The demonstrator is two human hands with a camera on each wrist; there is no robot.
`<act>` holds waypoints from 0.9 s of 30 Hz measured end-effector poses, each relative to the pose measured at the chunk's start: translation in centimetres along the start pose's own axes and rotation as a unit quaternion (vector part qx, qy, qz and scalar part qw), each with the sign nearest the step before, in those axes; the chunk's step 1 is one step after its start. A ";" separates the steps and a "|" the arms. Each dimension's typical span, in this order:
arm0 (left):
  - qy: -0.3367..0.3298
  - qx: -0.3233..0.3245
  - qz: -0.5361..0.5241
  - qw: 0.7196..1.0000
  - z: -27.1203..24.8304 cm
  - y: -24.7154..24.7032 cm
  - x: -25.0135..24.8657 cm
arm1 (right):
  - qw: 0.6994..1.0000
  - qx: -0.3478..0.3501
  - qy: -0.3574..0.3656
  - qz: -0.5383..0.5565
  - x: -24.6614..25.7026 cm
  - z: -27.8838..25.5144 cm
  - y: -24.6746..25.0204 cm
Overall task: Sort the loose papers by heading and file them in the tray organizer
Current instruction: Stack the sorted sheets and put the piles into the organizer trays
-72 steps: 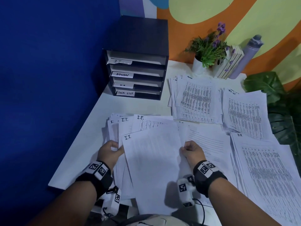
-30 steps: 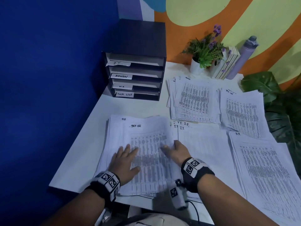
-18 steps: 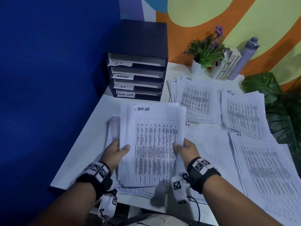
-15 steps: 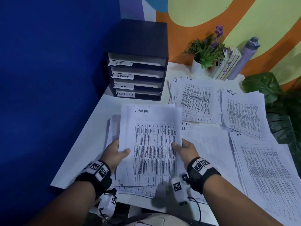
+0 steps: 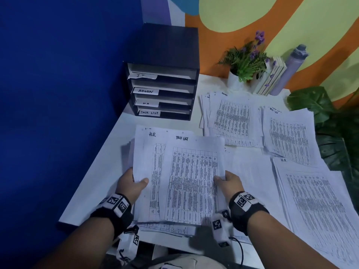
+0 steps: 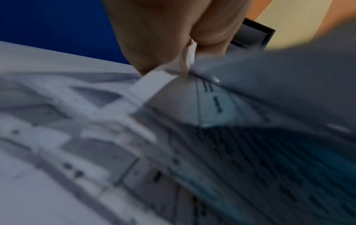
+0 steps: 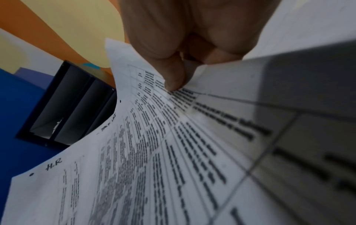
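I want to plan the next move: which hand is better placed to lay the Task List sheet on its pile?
Right. The right hand pinches the Task List sheet; the Task List pile lies on its side.

Blue wall (image 5: pixel 58 94) left, orange/yellow mural wall (image 5: pixel 291 20) behind.

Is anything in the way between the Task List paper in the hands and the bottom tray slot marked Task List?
Nothing visible. Only bare white table lies between the printed Task List sheet and the black tray organizer's bottom slot, whose opening looks clear.
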State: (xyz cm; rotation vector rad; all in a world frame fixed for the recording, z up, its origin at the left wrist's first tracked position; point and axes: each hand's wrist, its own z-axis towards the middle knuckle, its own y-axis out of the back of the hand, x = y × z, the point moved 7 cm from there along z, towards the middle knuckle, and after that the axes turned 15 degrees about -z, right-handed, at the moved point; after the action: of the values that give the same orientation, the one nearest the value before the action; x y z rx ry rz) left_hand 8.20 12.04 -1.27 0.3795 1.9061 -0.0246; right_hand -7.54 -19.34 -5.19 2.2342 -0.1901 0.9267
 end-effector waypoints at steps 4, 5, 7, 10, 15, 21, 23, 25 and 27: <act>-0.007 -0.002 -0.030 1.000 -0.3 -0.4 -0.4 | 0.999 0.032 0.022 0.010 0.9 -0.5 -0.4; -0.013 -0.001 -0.029 0.999 -0.3 -0.6 -0.5 | 0.999 0.030 0.024 0.006 0.9 -0.3 -0.5; -0.033 -0.008 -0.022 0.999 -0.5 -0.8 -0.8 | 0.999 0.027 0.039 0.010 1.0 -0.2 -0.5; -0.074 0.006 -0.043 0.996 -1.0 -1.1 -1.6 | 0.999 0.014 0.025 0.044 1.1 -0.7 0.0; -0.126 0.055 -0.042 0.990 -1.8 -1.9 -3.1 | 0.995 -0.010 0.008 0.099 0.6 -0.7 0.5; -0.126 0.094 -0.029 0.987 -1.6 -2.4 -3.0 | 0.997 0.003 0.021 0.074 0.1 0.1 0.2; -0.101 0.093 -0.023 0.990 -1.4 -2.4 -2.6 | 0.997 0.017 0.023 0.068 -0.2 0.6 0.1; -0.076 0.078 -0.028 0.994 -1.4 -2.3 -1.9 | 0.998 0.024 0.024 0.057 -0.3 0.7 -0.1; -0.048 0.053 -0.042 0.997 -1.2 -2.0 -1.2 | 0.998 0.016 0.026 0.063 -0.1 0.4 0.0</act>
State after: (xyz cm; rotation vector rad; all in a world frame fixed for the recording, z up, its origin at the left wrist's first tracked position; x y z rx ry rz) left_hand 6.90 10.09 -0.07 0.3634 1.8285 -0.1969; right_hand -7.40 -19.61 -5.49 2.2454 -0.2973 1.0613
